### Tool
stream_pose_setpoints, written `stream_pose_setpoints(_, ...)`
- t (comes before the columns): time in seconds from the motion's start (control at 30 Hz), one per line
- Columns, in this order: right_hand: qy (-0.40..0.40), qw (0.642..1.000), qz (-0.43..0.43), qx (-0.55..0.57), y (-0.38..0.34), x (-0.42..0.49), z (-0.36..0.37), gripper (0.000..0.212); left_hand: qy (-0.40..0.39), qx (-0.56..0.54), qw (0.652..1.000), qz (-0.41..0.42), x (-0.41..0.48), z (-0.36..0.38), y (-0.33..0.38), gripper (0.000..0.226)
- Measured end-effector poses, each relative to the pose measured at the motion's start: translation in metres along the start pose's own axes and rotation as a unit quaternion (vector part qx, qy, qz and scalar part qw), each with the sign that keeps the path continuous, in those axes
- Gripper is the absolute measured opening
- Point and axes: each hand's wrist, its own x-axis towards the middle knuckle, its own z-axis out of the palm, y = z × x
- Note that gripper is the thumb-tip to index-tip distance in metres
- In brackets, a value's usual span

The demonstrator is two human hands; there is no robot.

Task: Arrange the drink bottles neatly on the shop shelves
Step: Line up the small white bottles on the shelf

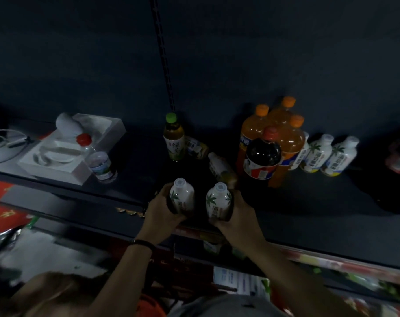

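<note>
One white bottle with a palm-tree print is gripped in each hand, low over the front part of the dark shelf [309, 216]. The fingers of the left hand [162, 211] are curled round the lower body of the first white bottle [182, 194], and those of the right hand [238, 216] are curled in the same way round the second white bottle [218, 200]. Both bottles are upright and near each other, but apart; whether their bases touch the shelf cannot be told. A dark wristband [144, 243] is worn on the left wrist. Behind the hands a green-capped tea bottle [174, 138] is standing, and a small bottle [195, 147] is lying just beside it. A further lying bottle [220, 168] is seen between the tea bottle and a dark cola bottle [263, 154] with a red cap. Three orange bottles [286, 133] are grouped close behind the cola bottle. To their right more palm-print bottles [318, 154] are lined up at the back. At the far left a clear water bottle [98, 159] is placed against a white foam tray [73, 147] — both are well apart from the hands.
</note>
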Motion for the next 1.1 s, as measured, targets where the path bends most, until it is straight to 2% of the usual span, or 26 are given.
stream_pose_setpoints(0.13,-0.013,0.999,0.03,0.033,0.01,-0.021,-0.029,0.073,-0.03,-0.046,0.998,-0.007,-0.021,0.015,0.02,0.074)
stream_pose_setpoints(0.27,-0.018,0.996,0.052,0.067,0.027,-0.047,-0.073,0.075,-0.084,-0.128,0.988,0.001,-0.047,0.044,0.051,0.074)
stream_pose_setpoints(0.53,0.109,0.992,0.066,0.014,0.068,-0.072,-0.178,0.068,-0.156,-0.127,0.979,0.004,-0.056,0.146,0.112,0.068)
stream_pose_setpoints(0.67,0.15,0.985,0.072,-0.038,0.088,-0.069,-0.229,0.069,-0.137,-0.095,0.985,0.033,-0.043,0.205,0.134,0.07)
stream_pose_setpoints(0.8,0.151,0.982,0.082,-0.078,0.105,-0.05,-0.262,0.065,-0.093,-0.09,0.991,0.028,-0.022,0.248,0.146,0.074)
stream_pose_setpoints(0.93,0.125,0.984,0.085,-0.095,0.119,-0.03,-0.264,0.076,-0.044,-0.079,0.996,0.024,-0.011,0.277,0.156,0.071)
stream_pose_setpoints(1.1,0.117,0.987,0.045,-0.099,0.124,-0.007,-0.267,0.081,0.03,-0.021,0.999,0.012,0.004,0.307,0.169,0.069)
